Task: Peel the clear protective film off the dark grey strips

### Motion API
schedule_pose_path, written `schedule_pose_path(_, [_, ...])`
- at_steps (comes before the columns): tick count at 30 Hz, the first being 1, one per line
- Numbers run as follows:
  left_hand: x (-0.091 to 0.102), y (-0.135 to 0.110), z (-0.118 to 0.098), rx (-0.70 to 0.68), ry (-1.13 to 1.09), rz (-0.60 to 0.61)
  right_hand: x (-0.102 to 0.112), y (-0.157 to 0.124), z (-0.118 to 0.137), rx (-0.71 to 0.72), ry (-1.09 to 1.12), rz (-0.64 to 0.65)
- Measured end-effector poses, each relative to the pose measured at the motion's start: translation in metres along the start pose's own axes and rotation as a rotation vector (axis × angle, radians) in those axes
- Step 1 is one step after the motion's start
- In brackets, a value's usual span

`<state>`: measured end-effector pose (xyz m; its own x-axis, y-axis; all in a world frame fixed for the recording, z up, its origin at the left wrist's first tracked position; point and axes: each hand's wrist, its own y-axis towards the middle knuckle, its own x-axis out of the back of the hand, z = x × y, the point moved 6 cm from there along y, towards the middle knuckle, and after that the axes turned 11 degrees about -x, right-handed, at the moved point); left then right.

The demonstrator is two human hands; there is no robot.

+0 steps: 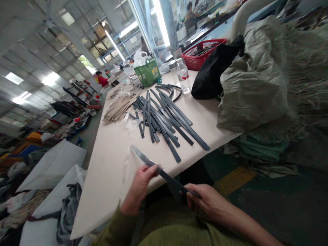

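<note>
A long, dark flat strip [167, 178] slants across the front edge of the table, gripped at two places. My left hand [139, 184] pinches it around the middle between thumb and fingers. Toward its near end, my right hand [202, 200] is closed around it, close to my body. The strip's far end shines pale over the tabletop. Beyond my hands, a loose pile of similar dark strips [164, 118] fans out on the table. Left of that pile lies a stack of thin brown strips [119, 108].
The pale table [102, 177] carries a green bag [147, 73], a clear bottle [183, 77], a red basket [191, 63] and a black cloth bundle [211, 77]. A large woven sack [253, 85] bulges at the right edge. White sacks [56, 167] stand on the floor at left.
</note>
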<state>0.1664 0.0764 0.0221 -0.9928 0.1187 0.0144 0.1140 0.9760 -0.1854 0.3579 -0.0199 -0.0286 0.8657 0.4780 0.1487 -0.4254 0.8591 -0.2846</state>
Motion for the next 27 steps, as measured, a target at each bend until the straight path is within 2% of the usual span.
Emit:
schedule_pose_path(3, [0.047, 0.020, -0.092, -0.431, 0.074, -0.169, -0.001, 0.028, 0.047, 0.109, -0.014, -0.011])
schedule_pose_path(4, [0.056, 0.021, -0.112, -0.536, 0.060, -0.196, 0.001, 0.033, 0.058, 0.136, -0.027, -0.021])
schedule_pose_path(5, [0.062, 0.020, -0.123, -0.600, 0.037, -0.208, 0.003, 0.036, 0.064, 0.153, -0.040, -0.035])
schedule_pose_path(6, [0.064, 0.019, -0.124, -0.614, 0.016, -0.205, 0.005, 0.037, 0.066, 0.154, -0.054, -0.053])
schedule_pose_path(8, [0.060, 0.019, -0.101, -0.515, -0.016, -0.186, 0.008, 0.034, 0.054, 0.102, -0.074, -0.073])
schedule_pose_path(13, [0.024, 0.012, 0.020, 0.030, -0.247, -0.101, -0.002, 0.005, -0.022, -0.072, -0.098, -0.083])
schedule_pose_path(15, [0.007, 0.001, 0.054, 0.185, -0.355, -0.056, -0.006, -0.012, -0.051, -0.106, -0.131, -0.102])
schedule_pose_path(18, [-0.011, -0.018, 0.075, 0.269, -0.426, -0.017, -0.006, -0.040, -0.081, -0.140, -0.185, -0.102])
schedule_pose_path(21, [-0.025, -0.034, 0.081, 0.291, -0.431, 0.031, -0.004, -0.054, -0.091, -0.180, -0.187, -0.065])
schedule_pose_path(23, [-0.035, -0.044, 0.087, 0.306, -0.397, 0.074, -0.006, -0.051, -0.085, -0.174, -0.217, -0.054])
schedule_pose_path(27, [-0.055, -0.061, 0.104, 0.336, -0.294, 0.209, -0.016, -0.020, -0.051, -0.093, -0.316, -0.090])
